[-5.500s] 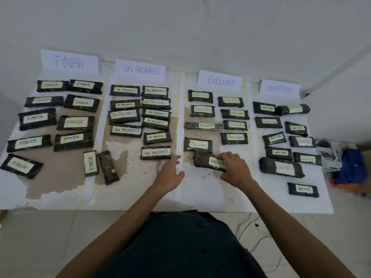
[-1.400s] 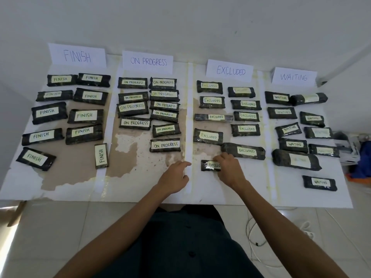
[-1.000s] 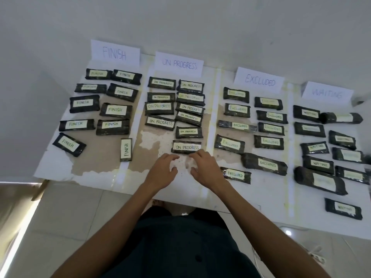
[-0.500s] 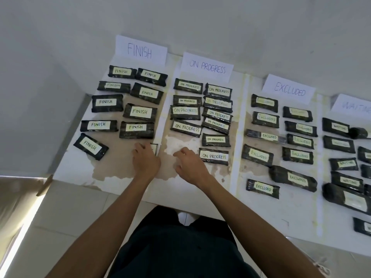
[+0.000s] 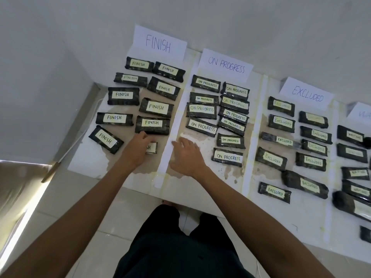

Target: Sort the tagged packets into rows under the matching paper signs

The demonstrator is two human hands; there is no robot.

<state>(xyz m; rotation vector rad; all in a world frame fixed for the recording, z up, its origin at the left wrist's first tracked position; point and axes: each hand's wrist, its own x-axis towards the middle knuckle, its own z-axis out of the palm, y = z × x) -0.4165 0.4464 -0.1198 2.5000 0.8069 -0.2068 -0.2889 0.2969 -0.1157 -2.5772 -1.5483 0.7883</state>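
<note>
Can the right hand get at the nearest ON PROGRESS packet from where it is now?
Probably yes. The right hand lies open and holds nothing. The nearest ON PROGRESS packet sits just to its right, with only bare stained paper between them and nothing lying on it.

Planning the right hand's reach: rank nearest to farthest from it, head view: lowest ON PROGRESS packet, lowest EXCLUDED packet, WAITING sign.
1. Lowest ON PROGRESS packet, beside the right hand.
2. Lowest EXCLUDED packet, next column.
3. WAITING sign, far right edge.
</note>
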